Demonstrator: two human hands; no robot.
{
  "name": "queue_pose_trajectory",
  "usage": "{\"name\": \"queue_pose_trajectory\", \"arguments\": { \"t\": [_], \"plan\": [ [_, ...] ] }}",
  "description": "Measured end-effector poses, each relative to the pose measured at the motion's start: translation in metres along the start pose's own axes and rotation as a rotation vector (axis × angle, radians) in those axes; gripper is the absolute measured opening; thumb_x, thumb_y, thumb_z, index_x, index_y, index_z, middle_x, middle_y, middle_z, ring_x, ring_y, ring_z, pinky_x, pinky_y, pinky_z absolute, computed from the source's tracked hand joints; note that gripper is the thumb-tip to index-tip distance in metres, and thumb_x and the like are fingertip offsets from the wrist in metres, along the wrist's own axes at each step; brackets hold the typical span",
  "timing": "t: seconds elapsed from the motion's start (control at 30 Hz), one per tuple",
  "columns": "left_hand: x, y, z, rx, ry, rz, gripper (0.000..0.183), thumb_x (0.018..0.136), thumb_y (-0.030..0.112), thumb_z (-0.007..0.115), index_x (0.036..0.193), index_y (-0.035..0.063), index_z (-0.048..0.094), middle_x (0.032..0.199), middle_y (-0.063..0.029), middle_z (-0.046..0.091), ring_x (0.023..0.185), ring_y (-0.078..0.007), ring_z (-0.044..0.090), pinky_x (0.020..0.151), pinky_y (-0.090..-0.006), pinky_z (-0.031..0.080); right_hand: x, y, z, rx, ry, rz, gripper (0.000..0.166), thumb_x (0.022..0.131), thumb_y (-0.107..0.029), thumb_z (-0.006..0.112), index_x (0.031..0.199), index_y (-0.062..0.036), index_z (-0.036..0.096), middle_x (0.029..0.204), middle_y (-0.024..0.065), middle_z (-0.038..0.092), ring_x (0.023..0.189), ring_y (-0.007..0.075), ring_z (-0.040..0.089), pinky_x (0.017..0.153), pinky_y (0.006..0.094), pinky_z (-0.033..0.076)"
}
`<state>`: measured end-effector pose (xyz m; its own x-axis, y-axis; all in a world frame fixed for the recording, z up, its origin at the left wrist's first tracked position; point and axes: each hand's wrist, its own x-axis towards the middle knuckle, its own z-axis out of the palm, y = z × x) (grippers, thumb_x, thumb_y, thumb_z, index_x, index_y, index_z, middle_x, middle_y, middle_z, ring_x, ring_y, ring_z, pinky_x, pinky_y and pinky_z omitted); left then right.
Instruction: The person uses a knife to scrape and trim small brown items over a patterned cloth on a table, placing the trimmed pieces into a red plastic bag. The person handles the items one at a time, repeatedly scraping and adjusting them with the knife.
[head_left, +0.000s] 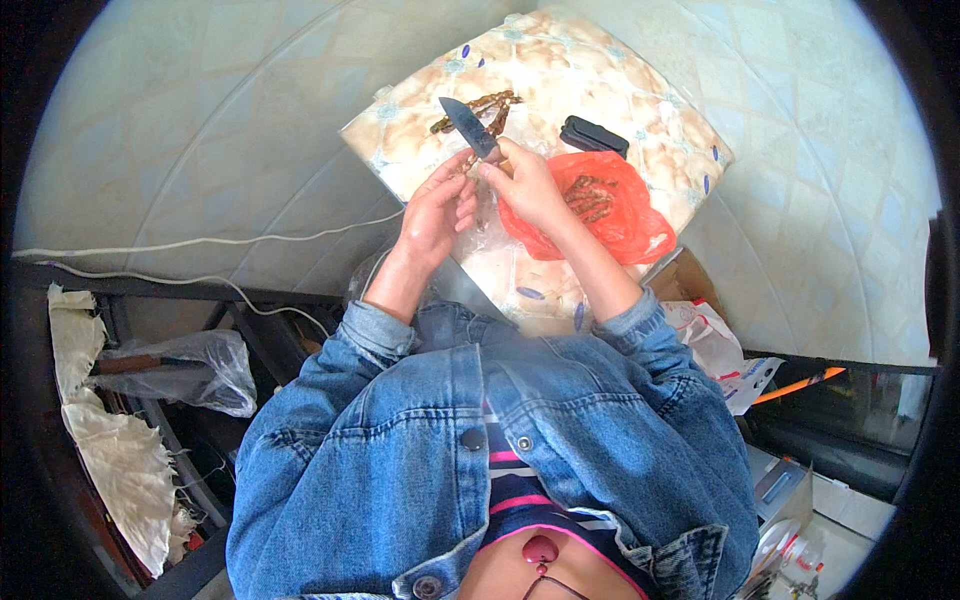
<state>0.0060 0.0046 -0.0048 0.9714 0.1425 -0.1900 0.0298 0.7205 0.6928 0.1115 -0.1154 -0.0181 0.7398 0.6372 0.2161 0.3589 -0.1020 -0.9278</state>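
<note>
In my right hand (525, 178) is a knife with a dark blade (463, 122) and a yellowish handle, its tip pointing up and left. My left hand (437, 202) pinches a small brown knobby piece (469, 162) close to the base of the blade; the fingers partly hide it. Beyond the blade, several long brown knobby pieces (491, 103), perhaps dried roots or pods, lie on the table. An open red plastic bag (637, 225) beside my right forearm holds more such pieces (590, 199). Crumpled clear plastic (484, 221) lies beneath my hands.
A black case (595, 136) rests behind the red bag on the patterned tabletop (570, 67). White cables (225, 241) run in from the left. At lower left are a clear plastic bag (217, 371) and frayed cloth (120, 457). A cardboard box (686, 281) stands right of the table.
</note>
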Motion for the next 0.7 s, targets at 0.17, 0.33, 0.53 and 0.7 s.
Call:
{"name": "queue_pose_trajectory", "arguments": {
  "t": [0.17,0.33,0.53,0.7],
  "plan": [
    [-0.002,0.000,0.005,0.160,0.176,0.030,0.042,0.091,0.011,0.041,0.133,0.0047,0.036,0.069,0.0003,0.044,0.054,-0.0076,0.037,0.045,-0.0196,0.029,-0.006,-0.019,-0.010,-0.268,-0.116,0.027,0.016,0.082,-0.010,0.059,0.091,0.0016,0.054,0.071,0.0097,0.059,0.064,0.0133,0.056,0.058,0.0286,0.044],
    [-0.005,0.002,0.009,0.147,0.108,0.012,0.044,0.094,0.015,0.038,0.136,0.0057,0.032,0.069,0.0016,0.039,0.054,-0.0068,0.035,0.043,-0.0183,0.028,-0.004,-0.017,-0.012,-0.152,0.021,0.018,0.019,0.081,-0.012,0.062,0.091,0.0023,0.054,0.073,0.0101,0.060,0.063,0.0127,0.056,0.057,0.0278,0.045],
    [-0.006,0.003,0.016,0.052,0.025,-0.004,0.043,0.095,0.018,0.036,0.136,0.0049,0.032,0.069,0.0028,0.037,0.053,-0.0059,0.032,0.041,-0.0174,0.027,-0.003,-0.017,-0.007,-0.101,0.024,-0.033,0.024,0.082,-0.016,0.066,0.092,0.0024,0.054,0.081,0.0085,0.063,0.067,0.0076,0.056,0.058,0.0245,0.046],
    [-0.006,0.002,0.013,-0.020,-0.076,-0.011,0.043,0.094,0.016,0.036,0.136,0.0043,0.032,0.070,0.0020,0.040,0.054,-0.0067,0.035,0.042,-0.0185,0.029,-0.001,-0.018,-0.001,-0.124,0.021,-0.011,0.023,0.082,-0.016,0.066,0.091,0.0026,0.055,0.082,0.0076,0.064,0.068,0.0070,0.057,0.058,0.0240,0.046]
  ]
}}
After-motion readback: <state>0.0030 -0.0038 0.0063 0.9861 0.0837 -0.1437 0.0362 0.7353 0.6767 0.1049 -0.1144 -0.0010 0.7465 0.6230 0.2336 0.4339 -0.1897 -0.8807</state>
